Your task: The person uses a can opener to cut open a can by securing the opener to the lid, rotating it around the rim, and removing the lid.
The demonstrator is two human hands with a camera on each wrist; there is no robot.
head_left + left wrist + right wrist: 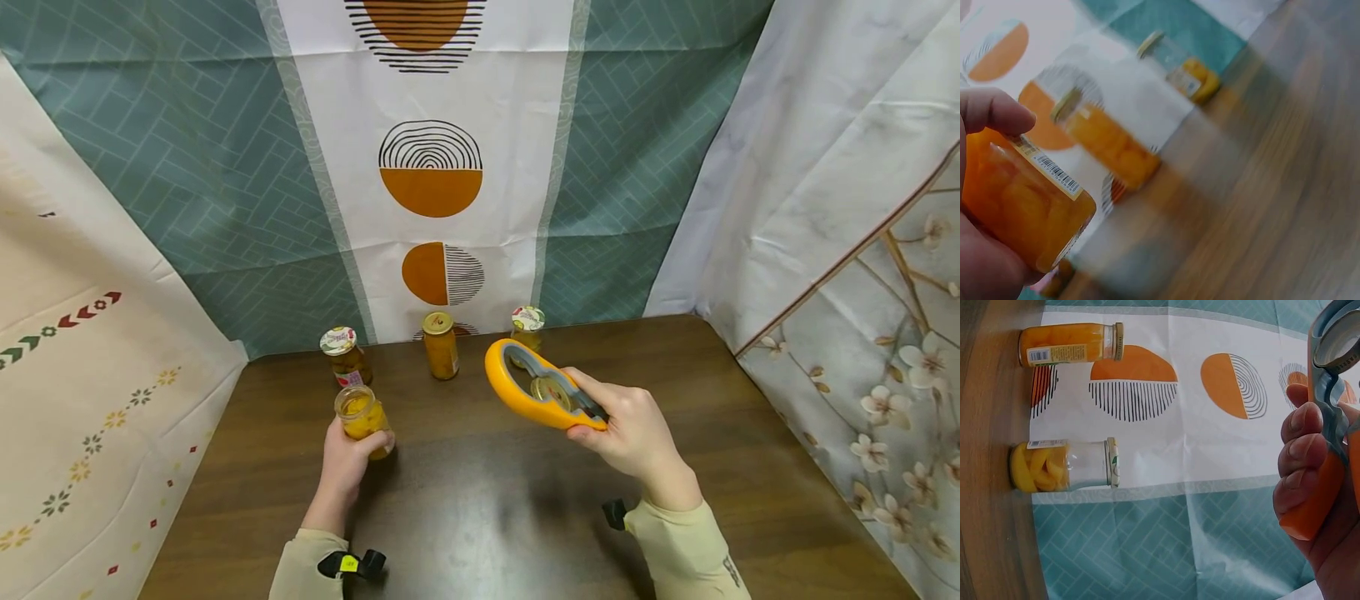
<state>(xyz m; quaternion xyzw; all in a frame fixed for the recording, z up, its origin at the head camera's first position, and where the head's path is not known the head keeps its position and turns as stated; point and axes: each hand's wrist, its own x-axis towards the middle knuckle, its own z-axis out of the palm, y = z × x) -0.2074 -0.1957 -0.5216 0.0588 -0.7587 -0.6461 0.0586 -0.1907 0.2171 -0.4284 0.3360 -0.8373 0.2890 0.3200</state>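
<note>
My left hand (347, 461) grips a lidless glass jar of orange fruit pieces (362, 417) at the left of the table. In the left wrist view, fingers and thumb wrap round that jar (1029, 200), its barcode label facing out. My right hand (639, 431) holds an orange and grey jar opener (525, 403) by its handles, raised over the table. Caught between the opener's arms is a round metal lid (551, 392). The right wrist view has the same lid (1340, 344) at its edge, above curled fingers.
Three lidded jars stand along the back edge: a dark-filled jar (348, 364) on the left, an orange-filled jar (441, 348) in the middle, and a jar with yellow slices (1044, 467), partly behind the opener in the head view. Hanging cloths surround the brown table (465, 517).
</note>
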